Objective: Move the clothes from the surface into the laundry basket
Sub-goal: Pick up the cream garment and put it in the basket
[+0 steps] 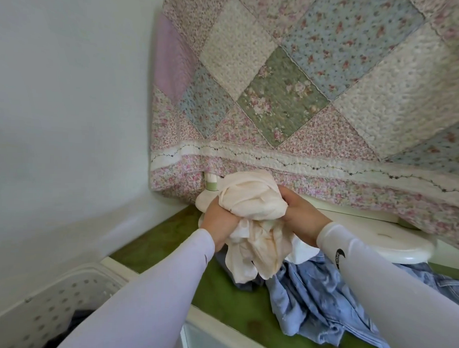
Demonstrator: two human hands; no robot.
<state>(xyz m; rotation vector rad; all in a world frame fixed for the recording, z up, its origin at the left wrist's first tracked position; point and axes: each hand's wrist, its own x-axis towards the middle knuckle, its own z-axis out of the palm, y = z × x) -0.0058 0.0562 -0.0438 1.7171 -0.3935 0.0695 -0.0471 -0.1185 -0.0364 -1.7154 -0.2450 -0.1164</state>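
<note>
Patchwork quilt (pixel 304 85) hangs behind a green surface (pixel 231 304) where blue denim clothes (pixel 322 302) lie, a white laundry basket (pixel 62 298) sits lower left, and left hand (pixel 219 220) and right hand (pixel 299 215) both grip a bunched cream garment (pixel 250 203) above the surface.

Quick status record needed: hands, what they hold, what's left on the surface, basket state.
left hand: grips cream garment
right hand: grips the same garment
cream garment: bunched, lifted above green surface
left on surface: blue garment, crumpled
laundry basket: lower left, dark fabric inside
backdrop: patchwork quilt
</note>
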